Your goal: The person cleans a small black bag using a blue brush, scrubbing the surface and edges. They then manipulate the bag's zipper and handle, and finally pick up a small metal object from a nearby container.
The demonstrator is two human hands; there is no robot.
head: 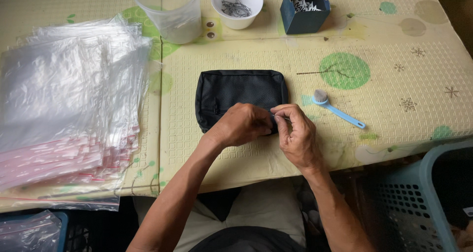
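My left hand lay curled on the black mesh pouch, which sat just beyond both hands. My right hand pinched a thin metal pin against its edge; a blue brush lay just right of it.

You have one black mesh pouch on the desk, and two hands on it: your left hand and right hand. You have one blue brush, one clear plastic cup, one white bowl of metal pins, one dark blue box, one stack of clear bags and one blue-grey basket.
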